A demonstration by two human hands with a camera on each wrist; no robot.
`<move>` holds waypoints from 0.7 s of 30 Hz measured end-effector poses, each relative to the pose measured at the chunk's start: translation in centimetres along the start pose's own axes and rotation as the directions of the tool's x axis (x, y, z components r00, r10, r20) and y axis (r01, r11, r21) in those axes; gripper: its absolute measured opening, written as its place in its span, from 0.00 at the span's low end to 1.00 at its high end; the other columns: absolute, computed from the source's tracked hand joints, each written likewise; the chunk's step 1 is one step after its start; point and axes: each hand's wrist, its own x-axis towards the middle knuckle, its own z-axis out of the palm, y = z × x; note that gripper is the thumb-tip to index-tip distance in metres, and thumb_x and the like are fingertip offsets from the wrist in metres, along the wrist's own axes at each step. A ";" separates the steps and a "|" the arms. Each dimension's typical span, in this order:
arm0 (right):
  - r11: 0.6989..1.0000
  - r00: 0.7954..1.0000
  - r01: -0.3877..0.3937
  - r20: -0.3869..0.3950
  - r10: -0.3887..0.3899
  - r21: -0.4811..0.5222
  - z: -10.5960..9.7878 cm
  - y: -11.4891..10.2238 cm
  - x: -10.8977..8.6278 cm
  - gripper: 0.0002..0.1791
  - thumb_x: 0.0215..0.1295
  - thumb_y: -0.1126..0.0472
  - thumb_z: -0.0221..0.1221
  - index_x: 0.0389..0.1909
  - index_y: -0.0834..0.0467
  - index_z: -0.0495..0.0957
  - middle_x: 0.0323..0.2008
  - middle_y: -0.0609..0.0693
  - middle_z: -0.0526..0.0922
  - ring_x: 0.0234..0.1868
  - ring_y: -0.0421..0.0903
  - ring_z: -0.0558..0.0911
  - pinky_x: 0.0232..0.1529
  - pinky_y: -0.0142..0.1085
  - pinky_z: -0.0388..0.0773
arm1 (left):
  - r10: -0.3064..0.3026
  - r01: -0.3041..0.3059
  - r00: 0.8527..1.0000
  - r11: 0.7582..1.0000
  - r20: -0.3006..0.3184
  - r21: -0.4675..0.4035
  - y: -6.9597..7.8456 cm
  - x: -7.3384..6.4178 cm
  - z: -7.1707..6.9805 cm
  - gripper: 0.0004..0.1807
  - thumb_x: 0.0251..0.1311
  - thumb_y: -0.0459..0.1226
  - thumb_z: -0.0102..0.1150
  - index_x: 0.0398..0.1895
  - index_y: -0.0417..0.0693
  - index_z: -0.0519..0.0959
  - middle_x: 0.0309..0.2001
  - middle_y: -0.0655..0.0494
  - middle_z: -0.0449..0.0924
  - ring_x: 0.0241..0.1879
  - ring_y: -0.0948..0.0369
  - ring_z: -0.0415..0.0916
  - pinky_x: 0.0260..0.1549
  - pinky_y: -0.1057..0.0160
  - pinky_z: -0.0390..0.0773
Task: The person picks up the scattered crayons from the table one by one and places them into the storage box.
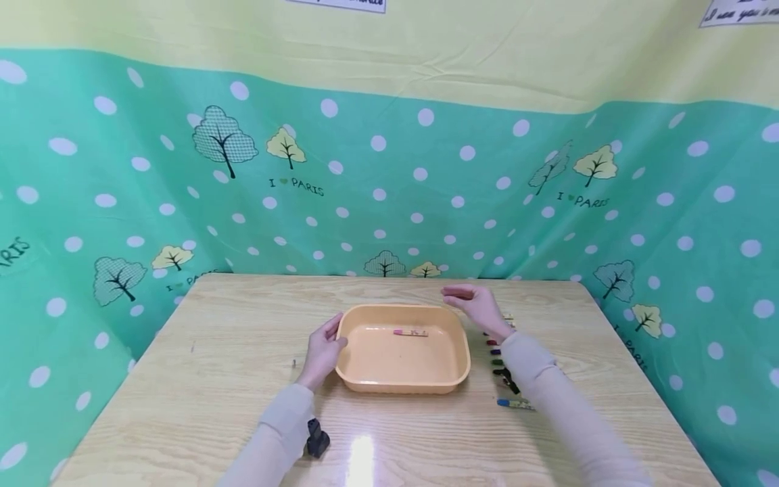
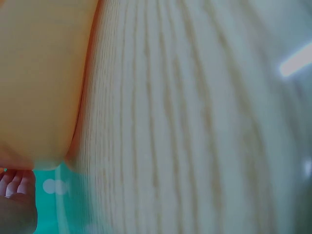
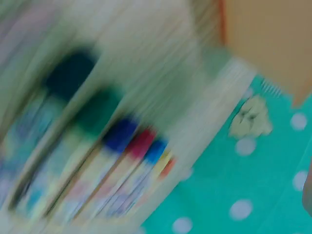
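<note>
A peach-coloured plastic tray (image 1: 403, 387) stands on the table, with a pink crayon (image 1: 410, 333) lying inside it. My left hand (image 1: 322, 352) grips the tray's left side, its thumb at the rim; the left wrist view has the fingers (image 2: 14, 183) at the tray's end. Over the tray's back right corner, my right hand (image 1: 477, 308) is raised with fingers extended leftward and no object showing in it. Beneath the right forearm lies a row of crayons, among them a red crayon (image 1: 492, 343), a green crayon (image 3: 100, 109) and a blue crayon (image 1: 505, 403) nearest the front.
The wooden table (image 1: 182, 406) ends at the back against a green dotted curtain (image 1: 420, 176), which also hangs along both sides. A black device (image 1: 318, 438) sits by the left wrist. One small dark bit (image 1: 294, 363) lies left of the tray.
</note>
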 end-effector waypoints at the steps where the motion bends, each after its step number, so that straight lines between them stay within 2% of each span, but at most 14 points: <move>1: 1.000 1.000 0.003 -0.003 -0.003 -0.016 -0.7 0.3 0.0 0.20 0.57 0.59 0.61 0.51 0.60 0.77 0.49 0.56 0.81 0.49 0.46 0.81 0.48 0.31 0.80 | 0.002 -0.002 1.000 1.000 0.001 -0.003 0.0 0.0 0.0 0.33 0.52 0.21 0.47 0.65 0.39 0.61 0.65 0.38 0.61 0.64 0.47 0.60 0.60 0.59 0.68; 6: 0.997 1.000 -0.021 -0.010 0.020 -0.077 -3.6 2.0 0.1 0.20 0.58 0.58 0.60 0.52 0.58 0.77 0.51 0.56 0.80 0.51 0.50 0.79 0.48 0.38 0.81 | 0.004 -0.004 1.000 1.000 -0.002 0.002 -0.1 0.1 0.0 0.33 0.51 0.21 0.46 0.65 0.40 0.61 0.65 0.38 0.61 0.64 0.47 0.61 0.60 0.58 0.68; 11: 0.990 0.998 -0.064 -0.025 0.061 -0.128 -5.7 4.1 0.2 0.21 0.59 0.58 0.59 0.53 0.61 0.75 0.52 0.59 0.79 0.52 0.54 0.78 0.51 0.47 0.79 | 0.000 0.000 1.000 1.000 -0.007 -0.001 -0.2 0.2 -0.1 0.33 0.51 0.21 0.47 0.65 0.40 0.62 0.65 0.38 0.61 0.64 0.47 0.61 0.60 0.60 0.68; 18: 0.976 0.994 -0.102 -0.070 0.090 -0.194 -7.9 6.9 0.1 0.23 0.58 0.57 0.60 0.53 0.64 0.74 0.50 0.59 0.79 0.50 0.52 0.79 0.46 0.37 0.82 | 0.004 -0.004 1.000 1.000 -0.008 0.008 -0.2 0.2 0.0 0.33 0.51 0.20 0.46 0.65 0.39 0.62 0.64 0.37 0.62 0.64 0.47 0.61 0.60 0.59 0.68; 21: 0.978 0.993 -0.105 -0.078 0.092 -0.178 -8.4 7.7 -0.1 0.23 0.58 0.59 0.61 0.53 0.65 0.74 0.50 0.60 0.79 0.49 0.52 0.80 0.47 0.38 0.81 | -0.002 0.002 1.000 1.000 -0.014 0.014 -0.1 0.1 0.0 0.32 0.51 0.21 0.46 0.64 0.39 0.62 0.64 0.37 0.62 0.63 0.47 0.61 0.60 0.58 0.68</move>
